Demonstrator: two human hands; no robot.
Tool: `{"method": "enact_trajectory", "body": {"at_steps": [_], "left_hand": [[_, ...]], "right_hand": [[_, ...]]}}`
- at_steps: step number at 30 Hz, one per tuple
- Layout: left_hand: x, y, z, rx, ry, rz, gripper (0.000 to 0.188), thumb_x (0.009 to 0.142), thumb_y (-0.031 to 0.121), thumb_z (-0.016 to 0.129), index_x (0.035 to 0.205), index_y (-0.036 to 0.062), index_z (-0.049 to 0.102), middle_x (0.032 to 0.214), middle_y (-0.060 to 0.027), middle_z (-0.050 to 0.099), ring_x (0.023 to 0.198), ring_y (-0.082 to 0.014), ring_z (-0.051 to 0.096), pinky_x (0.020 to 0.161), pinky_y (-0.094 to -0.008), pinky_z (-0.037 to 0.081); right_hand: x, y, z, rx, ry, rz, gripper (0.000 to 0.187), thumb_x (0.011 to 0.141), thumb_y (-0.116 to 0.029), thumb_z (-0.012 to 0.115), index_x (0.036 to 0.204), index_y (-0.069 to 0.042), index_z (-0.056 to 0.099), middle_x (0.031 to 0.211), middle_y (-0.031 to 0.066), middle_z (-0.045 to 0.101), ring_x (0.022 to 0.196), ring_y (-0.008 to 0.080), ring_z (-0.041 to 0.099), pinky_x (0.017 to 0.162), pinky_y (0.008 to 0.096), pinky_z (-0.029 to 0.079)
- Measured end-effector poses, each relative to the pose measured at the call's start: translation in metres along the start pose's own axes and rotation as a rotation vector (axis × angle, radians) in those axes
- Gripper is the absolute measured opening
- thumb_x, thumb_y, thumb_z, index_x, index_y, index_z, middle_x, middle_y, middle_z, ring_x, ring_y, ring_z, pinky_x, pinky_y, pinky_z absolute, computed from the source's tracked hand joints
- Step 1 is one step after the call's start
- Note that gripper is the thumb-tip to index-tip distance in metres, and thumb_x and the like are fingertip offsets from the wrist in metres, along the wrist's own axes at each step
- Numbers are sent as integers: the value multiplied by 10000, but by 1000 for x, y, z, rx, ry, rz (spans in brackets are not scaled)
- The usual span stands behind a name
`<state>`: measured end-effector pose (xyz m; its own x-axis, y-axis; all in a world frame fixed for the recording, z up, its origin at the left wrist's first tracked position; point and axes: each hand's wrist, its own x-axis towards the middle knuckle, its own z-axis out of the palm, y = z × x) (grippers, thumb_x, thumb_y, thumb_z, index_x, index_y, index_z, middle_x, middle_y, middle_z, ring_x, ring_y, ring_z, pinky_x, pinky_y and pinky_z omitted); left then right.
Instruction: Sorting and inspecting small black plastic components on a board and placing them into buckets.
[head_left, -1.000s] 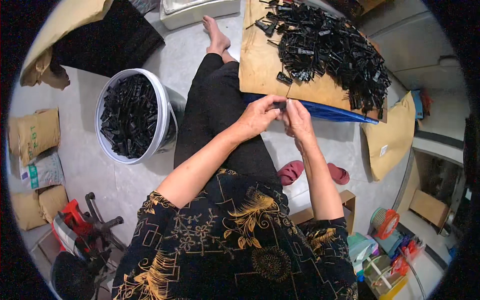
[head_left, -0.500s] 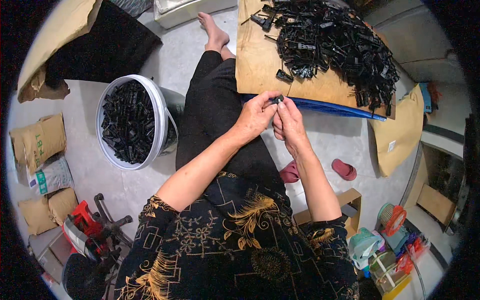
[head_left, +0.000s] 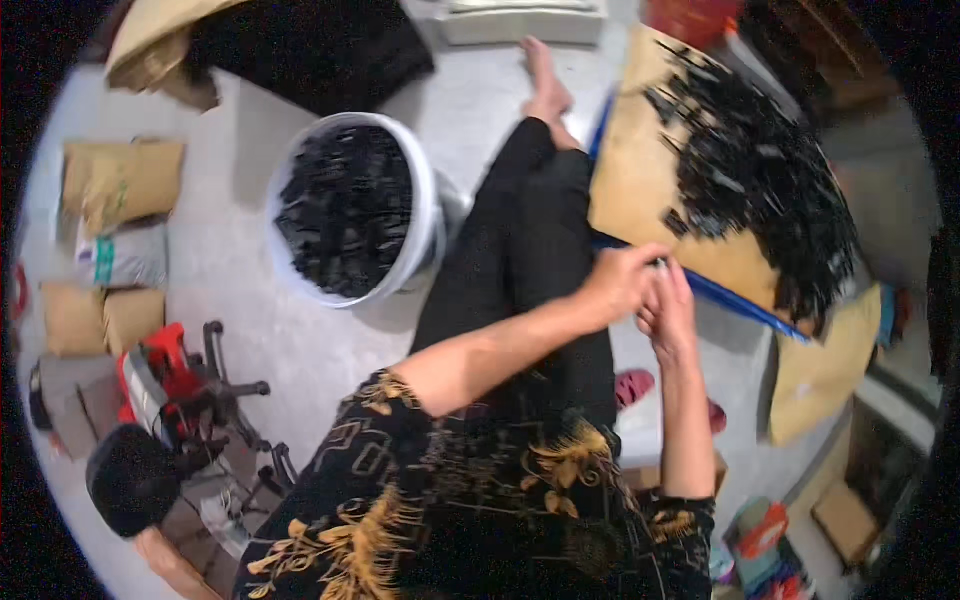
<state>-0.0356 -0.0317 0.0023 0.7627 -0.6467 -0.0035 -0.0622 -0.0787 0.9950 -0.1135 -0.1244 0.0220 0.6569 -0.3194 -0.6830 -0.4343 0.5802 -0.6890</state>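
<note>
My left hand (head_left: 625, 287) and my right hand (head_left: 670, 312) meet over the near edge of the wooden board, both closed with the fingertips pinched together. Between them is a small black plastic part (head_left: 658, 263), mostly covered by the fingers and smeared by motion; a pale spot shows beside it. On the board (head_left: 632, 190) beyond my hands lies a large heap of black plastic parts (head_left: 750, 150), some with thin stems. One loose black part (head_left: 676, 222) lies apart, near the heap's near left side.
A white bucket (head_left: 425, 215) full of black parts stands on the floor left of my legs. A blue edge (head_left: 730, 298) runs under the board. Paper sacks (head_left: 135, 185) and a red-and-black chair frame (head_left: 165, 370) are at left. Another person's arm (head_left: 170, 562) shows at lower left.
The view has swung left, so the bucket, board and my hands appear farther right. My hands remain together at the fingertips. Another person's arm has come into view at lower left.
</note>
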Motion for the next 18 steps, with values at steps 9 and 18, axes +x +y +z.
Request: {"method": "enact_trajectory", "body": {"at_steps": [9, 18], "left_hand": [[-7, 8, -22, -107, 10, -91, 279, 771, 22, 501, 1039, -11, 571, 885, -209, 631, 759, -263, 650, 677, -337, 502], [-33, 50, -174, 421, 452, 567, 197, 794, 24, 505, 965, -29, 588, 975, -154, 624, 879, -287, 612, 761, -361, 488]], "right_hand": [[-2, -26, 18, -430, -55, -8, 304, 929, -316, 433, 1163, -126, 474, 547, -74, 351, 412, 29, 315, 356, 186, 253], [-13, -29, 17, -581, -82, -291, 285, 939, -316, 438, 1127, -110, 496, 549, -86, 311, 419, 14, 259, 368, 180, 193]]}}
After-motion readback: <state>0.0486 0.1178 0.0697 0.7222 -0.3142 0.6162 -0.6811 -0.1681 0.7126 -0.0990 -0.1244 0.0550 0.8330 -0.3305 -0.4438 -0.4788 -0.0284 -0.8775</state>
